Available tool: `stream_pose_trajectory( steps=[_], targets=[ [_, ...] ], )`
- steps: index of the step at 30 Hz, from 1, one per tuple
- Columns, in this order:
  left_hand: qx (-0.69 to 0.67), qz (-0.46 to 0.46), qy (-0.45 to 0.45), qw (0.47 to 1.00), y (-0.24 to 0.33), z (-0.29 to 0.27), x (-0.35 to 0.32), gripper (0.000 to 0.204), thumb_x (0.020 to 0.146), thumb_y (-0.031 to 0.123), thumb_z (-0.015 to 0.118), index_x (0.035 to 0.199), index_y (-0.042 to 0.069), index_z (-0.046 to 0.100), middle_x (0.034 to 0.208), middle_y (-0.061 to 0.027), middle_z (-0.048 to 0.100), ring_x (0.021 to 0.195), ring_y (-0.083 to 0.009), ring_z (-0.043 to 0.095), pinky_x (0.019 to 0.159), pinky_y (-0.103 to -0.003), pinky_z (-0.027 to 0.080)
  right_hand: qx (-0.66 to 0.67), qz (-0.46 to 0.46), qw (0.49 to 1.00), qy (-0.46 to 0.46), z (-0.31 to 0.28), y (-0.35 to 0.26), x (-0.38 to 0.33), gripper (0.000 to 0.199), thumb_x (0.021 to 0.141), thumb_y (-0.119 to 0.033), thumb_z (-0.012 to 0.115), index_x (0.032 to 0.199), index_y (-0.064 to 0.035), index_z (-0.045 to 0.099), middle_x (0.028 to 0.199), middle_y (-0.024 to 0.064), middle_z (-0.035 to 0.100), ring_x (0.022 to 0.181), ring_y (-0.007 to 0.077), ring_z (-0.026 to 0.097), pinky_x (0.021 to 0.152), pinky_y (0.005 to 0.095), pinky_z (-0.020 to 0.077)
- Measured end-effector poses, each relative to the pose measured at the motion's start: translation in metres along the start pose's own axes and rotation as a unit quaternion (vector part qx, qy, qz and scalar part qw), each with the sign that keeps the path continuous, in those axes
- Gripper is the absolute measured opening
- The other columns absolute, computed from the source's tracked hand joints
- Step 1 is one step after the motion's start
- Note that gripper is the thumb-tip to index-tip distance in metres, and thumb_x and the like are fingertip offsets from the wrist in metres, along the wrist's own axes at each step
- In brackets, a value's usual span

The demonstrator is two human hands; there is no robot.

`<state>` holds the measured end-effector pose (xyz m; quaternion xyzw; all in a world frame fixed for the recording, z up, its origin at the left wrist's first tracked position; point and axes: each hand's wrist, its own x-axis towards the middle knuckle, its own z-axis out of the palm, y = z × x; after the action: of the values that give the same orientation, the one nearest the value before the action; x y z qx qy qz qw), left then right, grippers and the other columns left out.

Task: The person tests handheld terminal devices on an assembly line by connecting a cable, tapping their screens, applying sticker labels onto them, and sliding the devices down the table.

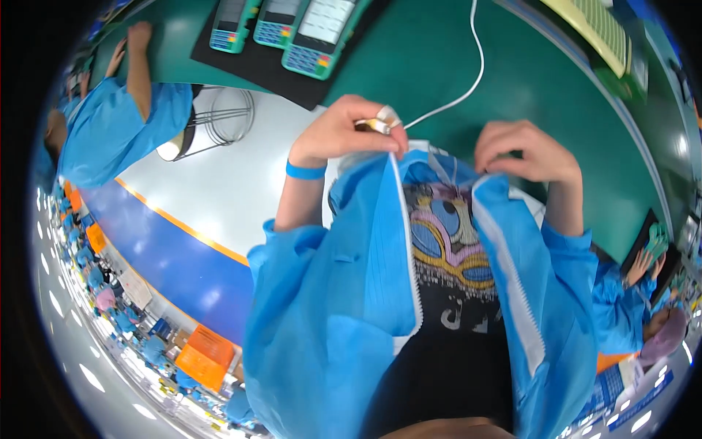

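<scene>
I wear a blue jacket (314,293) with a white zipper, hanging open over a black printed shirt (446,351). With thumb and fingers pinched, my left hand (340,132) grips the jacket's left front edge near its top. A white wrap and a small yellowish piece show at its fingers; what that piece is, I cannot tell. A blue band (306,172) circles my left wrist. My right hand (528,152) is closed at the top of the jacket's right front edge, its fingertips partly hidden. The two zipper sides are apart.
Handheld payment terminals (318,36) lie on a black mat (307,91) on the green table (409,58). A white cable (479,69) crosses the table toward my left hand. Co-workers in blue sit at left (124,132) and right (621,307). A wire-framed stool (219,117) stands at left.
</scene>
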<state>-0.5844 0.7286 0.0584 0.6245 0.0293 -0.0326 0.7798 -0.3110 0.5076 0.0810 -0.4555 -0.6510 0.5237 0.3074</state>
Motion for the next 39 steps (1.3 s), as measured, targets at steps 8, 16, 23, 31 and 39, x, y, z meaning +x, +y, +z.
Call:
stream_pose_trajectory(
  steps=[8,16,23,31,39],
  targets=[
    [-0.142,0.264,0.349,0.888,0.02,-0.061,-0.043,0.028,0.108,0.026,0.058,0.115,0.0,0.065,0.083,0.0016,0.059,0.058,-0.0053,0.043,0.057,-0.022,0.035,0.083,0.117,0.984,0.106,-0.004,0.021,0.017,0.012,0.099,-0.005,0.068,0.108,0.0005,0.073,0.101,0.0076,0.073,0.092,0.0139,0.069,0.08,0.0268,0.0538],
    [0.383,0.119,0.639,0.656,0.03,-0.279,-0.057,0.039,0.106,0.038,0.058,0.111,0.003,0.075,0.094,-0.0115,0.074,0.09,-0.0231,0.069,0.082,-0.038,0.052,0.045,0.109,0.979,0.166,0.01,0.038,0.045,0.013,0.099,-0.003,0.067,0.11,0.0005,0.072,0.098,0.0051,0.071,0.089,0.0096,0.067,0.075,0.0232,0.0531],
    [0.464,-0.025,0.624,0.628,-0.013,-0.315,-0.038,0.044,0.104,0.046,0.055,0.124,0.013,0.075,0.11,-0.0204,0.075,0.105,-0.0384,0.071,0.092,-0.045,0.053,0.102,0.099,0.969,0.2,0.001,0.062,0.034,0.014,0.099,0.001,0.065,0.112,0.0031,0.07,0.106,0.0087,0.07,0.093,0.0134,0.067,0.078,0.026,0.055],
    [0.488,0.027,0.626,0.608,-0.018,-0.238,0.002,0.037,0.103,0.041,0.054,0.111,0.013,0.078,0.11,-0.0152,0.074,0.105,-0.038,0.067,0.09,-0.048,0.052,0.147,0.034,0.928,0.34,0.004,0.056,0.04,0.029,0.102,-0.004,0.062,0.13,0.0026,0.064,0.115,0.009,0.069,0.109,0.0176,0.066,0.089,0.0324,0.056],
    [0.477,0.03,0.652,0.589,-0.041,-0.1,0.042,0.027,0.102,0.041,0.058,0.111,0.029,0.081,0.123,-0.002,0.069,0.114,-0.032,0.059,0.094,-0.049,0.046,0.069,0.034,0.822,0.565,0.0,0.044,0.028,0.032,0.104,-0.009,0.063,0.135,-0.0004,0.06,0.12,0.0066,0.064,0.112,0.0147,0.062,0.096,0.0316,0.0526]
  ],
)
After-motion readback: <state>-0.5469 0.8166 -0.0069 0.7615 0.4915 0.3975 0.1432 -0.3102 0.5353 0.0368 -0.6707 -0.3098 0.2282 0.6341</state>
